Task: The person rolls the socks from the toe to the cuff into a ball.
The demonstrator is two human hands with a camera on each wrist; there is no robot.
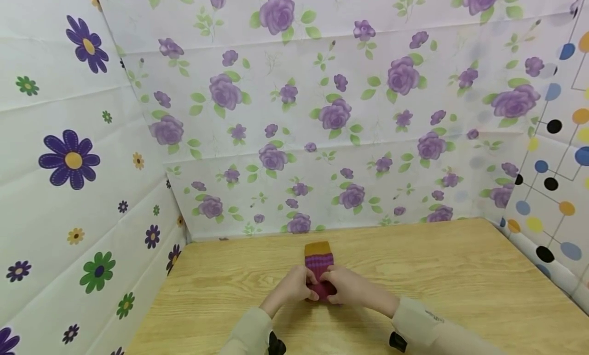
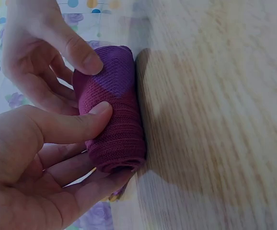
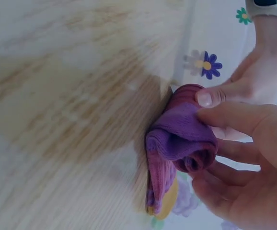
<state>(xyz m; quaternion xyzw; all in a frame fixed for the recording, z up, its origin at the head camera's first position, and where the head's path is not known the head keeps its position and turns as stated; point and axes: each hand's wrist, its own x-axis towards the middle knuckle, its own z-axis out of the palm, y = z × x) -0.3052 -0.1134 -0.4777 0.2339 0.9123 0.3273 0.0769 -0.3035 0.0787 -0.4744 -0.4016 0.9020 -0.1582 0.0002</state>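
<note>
1. On 1 light wood-grain table, near the middle of its width, lies 1 partly rolled knitted sock. Whether the bundle holds 1 layer or 2 socks together, I cannot tell.

2. The sock shows 3 colours: dark red over most of it, purple in stripes and a patch, and orange-yellow at the end farthest from the person. That far end lies flat on the table; the near end is coiled into 1 thick roll.

3. There are 2 bare hands, 1 on each side of the roll, both touching it.

4. The left hand grips the roll: its thumb presses the dark red knit while its other fingers curl around the side and the end of the coil.

5. The right hand grips the opposite end of the roll, its thumb on the purple patch and its fingers bent around the coil.

6. The forearms wear 2 pale sleeves, with 1 black device visible at the right wrist and 1 at the left.

7. Around the table hang 3 patterned sheets: 1 with daisies at left, 1 with purple roses behind, and 1 with coloured dots at right.
</note>
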